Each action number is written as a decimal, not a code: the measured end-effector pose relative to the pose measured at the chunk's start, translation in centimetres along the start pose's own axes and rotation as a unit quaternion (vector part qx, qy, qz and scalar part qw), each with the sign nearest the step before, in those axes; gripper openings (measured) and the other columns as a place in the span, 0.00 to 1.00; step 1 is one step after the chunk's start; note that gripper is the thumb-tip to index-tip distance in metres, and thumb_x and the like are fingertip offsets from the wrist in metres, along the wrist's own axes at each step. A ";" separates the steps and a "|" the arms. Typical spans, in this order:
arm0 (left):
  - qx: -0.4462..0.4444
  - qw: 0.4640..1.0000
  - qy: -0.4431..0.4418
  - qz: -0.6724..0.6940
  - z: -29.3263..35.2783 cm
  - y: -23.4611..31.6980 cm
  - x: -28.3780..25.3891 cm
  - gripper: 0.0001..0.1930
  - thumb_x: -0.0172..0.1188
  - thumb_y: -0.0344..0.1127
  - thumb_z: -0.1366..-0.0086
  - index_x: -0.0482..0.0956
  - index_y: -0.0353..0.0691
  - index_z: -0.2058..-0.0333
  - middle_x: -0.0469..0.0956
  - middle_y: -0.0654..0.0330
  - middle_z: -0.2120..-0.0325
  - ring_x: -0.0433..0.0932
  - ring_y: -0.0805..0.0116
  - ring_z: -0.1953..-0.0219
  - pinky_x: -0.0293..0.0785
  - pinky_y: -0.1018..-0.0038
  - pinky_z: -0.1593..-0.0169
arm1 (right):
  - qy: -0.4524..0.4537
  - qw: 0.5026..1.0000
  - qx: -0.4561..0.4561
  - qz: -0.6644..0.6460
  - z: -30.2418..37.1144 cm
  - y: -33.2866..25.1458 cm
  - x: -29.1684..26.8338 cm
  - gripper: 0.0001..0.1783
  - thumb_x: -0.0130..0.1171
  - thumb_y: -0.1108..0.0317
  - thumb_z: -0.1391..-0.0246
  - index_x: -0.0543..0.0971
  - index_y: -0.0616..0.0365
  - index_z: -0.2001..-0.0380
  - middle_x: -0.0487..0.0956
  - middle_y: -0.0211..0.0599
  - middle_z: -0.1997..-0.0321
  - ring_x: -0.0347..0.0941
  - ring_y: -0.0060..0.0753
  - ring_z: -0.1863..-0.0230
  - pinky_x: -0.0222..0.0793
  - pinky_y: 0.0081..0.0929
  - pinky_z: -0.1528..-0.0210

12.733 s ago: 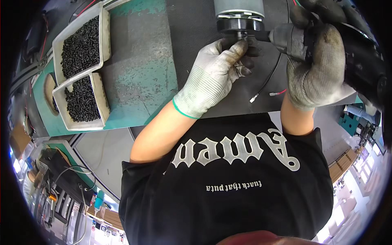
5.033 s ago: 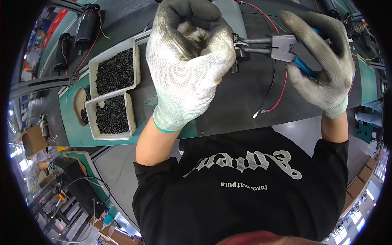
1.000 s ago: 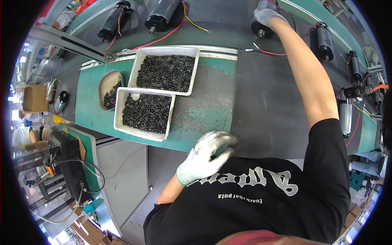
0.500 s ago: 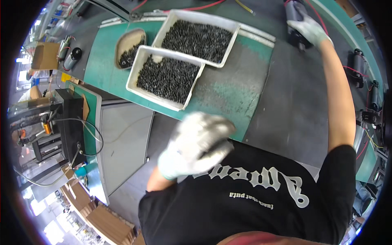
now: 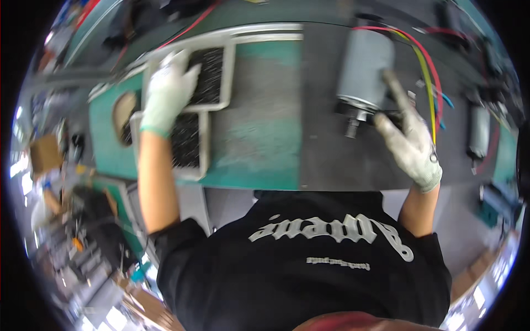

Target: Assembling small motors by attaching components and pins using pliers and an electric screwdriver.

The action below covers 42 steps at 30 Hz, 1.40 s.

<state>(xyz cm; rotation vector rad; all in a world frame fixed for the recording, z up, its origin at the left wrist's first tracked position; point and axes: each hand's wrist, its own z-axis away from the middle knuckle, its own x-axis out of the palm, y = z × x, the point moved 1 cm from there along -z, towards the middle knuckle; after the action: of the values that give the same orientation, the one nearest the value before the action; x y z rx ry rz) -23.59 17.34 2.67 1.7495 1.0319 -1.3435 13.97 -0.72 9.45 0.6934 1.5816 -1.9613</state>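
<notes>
A grey cylindrical motor (image 5: 365,69) lies on the dark part of the bench, its metal shaft end toward me. Beside it is my right hand (image 5: 411,140), in a whitish glove with fingers apart. One fingertip reaches the motor's side; whether it presses there I cannot tell. Red and yellow wires (image 5: 428,71) curve from the motor's far end down past that hand. At the left, my gloved left hand (image 5: 170,94) is over the far white tray (image 5: 227,83) of small black parts. Its thumb stands apart from the fingers, and no held part shows. Motion blurs the picture.
Nearer me is a second white tray (image 5: 204,143) of black parts, partly behind my left forearm. A small tan container (image 5: 125,113) stands left of both, on a green mat (image 5: 259,138). Further motors (image 5: 479,129) lie at the right. A cardboard box (image 5: 47,154) is far left.
My view has swung right. My left hand has gone from near my chest out to the far tray. The motor by my right hand is nearer, shaft toward me, and that hand no longer covers it.
</notes>
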 end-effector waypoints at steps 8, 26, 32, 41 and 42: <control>-0.026 0.997 -0.068 -0.007 1.0 0.3 -2.7 0.17 0.55 0.32 0.38 0.73 0.34 0.50 0.76 0.43 0.54 0.74 0.46 0.50 0.69 0.61 0.46 | 0.667 0.724 -0.155 -0.086 1.2 11.2 -14.0 0.16 0.61 0.69 0.44 0.74 0.63 0.54 0.77 0.40 0.53 0.72 0.32 0.52 0.69 0.27 0.47; 0.033 0.994 -0.030 0.104 0.0 -0.2 -3.9 0.10 0.54 0.33 0.39 0.72 0.31 0.62 0.77 0.46 0.66 0.77 0.53 0.62 0.71 0.65 0.55 | 0.227 0.776 -0.270 -0.523 4.0 6.2 -13.5 0.27 0.50 0.73 0.46 0.64 0.69 0.42 0.71 0.54 0.43 0.65 0.51 0.38 0.62 0.49 0.39; -0.124 0.478 0.044 0.868 4.9 15.6 -6.0 0.17 0.60 0.25 0.47 0.70 0.40 0.58 0.72 0.55 0.64 0.73 0.65 0.67 0.76 0.65 0.59 | 0.113 0.702 -0.324 -0.625 4.7 0.2 -7.7 0.24 0.57 0.76 0.63 0.64 0.58 0.58 0.62 0.33 0.63 0.58 0.29 0.62 0.62 0.22 0.58; -0.085 0.029 -0.210 0.974 6.5 29.6 -2.0 0.09 0.54 0.43 0.31 0.73 0.46 0.60 0.61 0.72 0.72 0.57 0.83 0.75 0.56 0.86 0.71 | 0.239 0.597 -0.260 -0.720 4.7 -1.2 -4.2 0.25 0.57 0.77 0.59 0.65 0.60 0.54 0.66 0.38 0.60 0.60 0.30 0.60 0.66 0.24 0.60; -0.085 0.029 -0.210 0.973 6.5 29.8 -2.0 0.09 0.54 0.43 0.31 0.73 0.46 0.60 0.61 0.72 0.72 0.57 0.83 0.75 0.56 0.86 0.71 | 0.245 0.603 -0.260 -0.714 5.2 -0.8 -4.5 0.25 0.57 0.77 0.59 0.65 0.60 0.54 0.66 0.38 0.60 0.60 0.30 0.60 0.66 0.25 0.60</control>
<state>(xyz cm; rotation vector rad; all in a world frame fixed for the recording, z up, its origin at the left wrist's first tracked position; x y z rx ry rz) -0.02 -1.95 4.82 0.6081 -1.5261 0.4845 16.32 -5.30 14.03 -0.6885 3.5369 -1.8368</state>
